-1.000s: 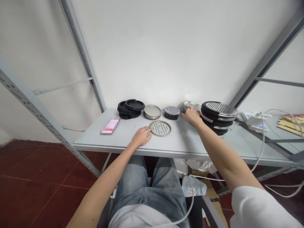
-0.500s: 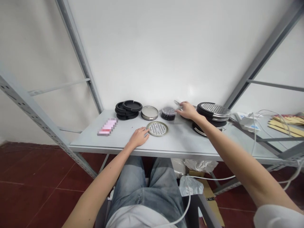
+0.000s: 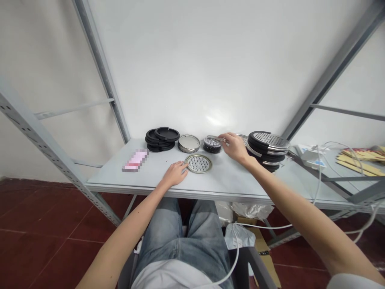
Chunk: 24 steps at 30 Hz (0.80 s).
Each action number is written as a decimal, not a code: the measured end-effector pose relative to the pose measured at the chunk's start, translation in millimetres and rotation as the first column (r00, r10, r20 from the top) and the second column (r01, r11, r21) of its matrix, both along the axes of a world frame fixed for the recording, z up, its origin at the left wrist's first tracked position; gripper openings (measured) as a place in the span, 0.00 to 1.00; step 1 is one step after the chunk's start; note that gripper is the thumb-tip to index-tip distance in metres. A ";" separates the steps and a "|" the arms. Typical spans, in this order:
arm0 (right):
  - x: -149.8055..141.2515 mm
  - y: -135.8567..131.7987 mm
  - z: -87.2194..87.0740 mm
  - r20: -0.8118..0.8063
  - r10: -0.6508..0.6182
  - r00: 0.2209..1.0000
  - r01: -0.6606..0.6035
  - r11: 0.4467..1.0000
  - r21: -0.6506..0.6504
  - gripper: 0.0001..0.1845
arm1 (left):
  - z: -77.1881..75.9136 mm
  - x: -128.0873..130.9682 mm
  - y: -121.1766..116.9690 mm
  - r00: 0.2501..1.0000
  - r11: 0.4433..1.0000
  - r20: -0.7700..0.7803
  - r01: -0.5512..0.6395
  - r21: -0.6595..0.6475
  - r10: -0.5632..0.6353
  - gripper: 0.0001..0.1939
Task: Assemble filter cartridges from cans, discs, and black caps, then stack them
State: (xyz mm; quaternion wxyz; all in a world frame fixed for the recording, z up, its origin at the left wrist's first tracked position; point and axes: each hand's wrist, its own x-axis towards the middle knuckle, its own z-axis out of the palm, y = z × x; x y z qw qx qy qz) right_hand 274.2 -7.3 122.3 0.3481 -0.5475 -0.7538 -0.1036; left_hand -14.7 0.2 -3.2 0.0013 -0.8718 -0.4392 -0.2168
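One thin round metal piece (image 3: 217,139), right of frame centre, is edge-pinched by the right hand's (image 3: 234,146) fingers, best kept level, while the left hand's (image 3: 175,173) extended fingers touch the rimmed grater disc (image 3: 198,163) just below centre.

A small workshop, by its metal-framed workbench (image 3: 228,180), stacked perforated discs (image 3: 269,144) and black rings (image 3: 162,140).

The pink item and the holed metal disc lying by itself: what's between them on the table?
In the head view, the left hand rests between the pink item and the holed disc, with tabletop and a small dark speck toward the item.
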 end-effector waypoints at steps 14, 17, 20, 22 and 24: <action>-34.2 -0.3 -22.0 -0.683 0.215 0.698 -0.222 0.972 0.079 0.16 | 5.2 1.7 -1.4 0.980 0.998 0.190 0.058 0.010 -0.059 0.30; -25.5 6.0 -25.7 -0.698 0.193 0.690 -0.196 0.978 0.076 0.15 | 5.0 1.6 -0.5 0.981 0.999 0.190 0.048 -0.005 -0.046 0.31; -19.2 4.9 -25.1 -0.692 0.192 0.696 -0.203 0.977 0.067 0.15 | 3.9 1.8 2.9 0.980 0.999 0.191 0.050 0.001 -0.050 0.31; -17.5 2.0 -22.9 -0.687 0.183 0.703 -0.195 0.979 0.061 0.15 | 3.3 3.0 5.7 0.978 0.999 0.207 0.040 0.000 -0.039 0.33; -18.0 -0.6 -20.7 -0.706 0.188 0.683 -0.204 0.977 0.063 0.15 | 3.0 5.1 7.9 0.964 1.000 0.265 -0.005 -0.013 0.009 0.36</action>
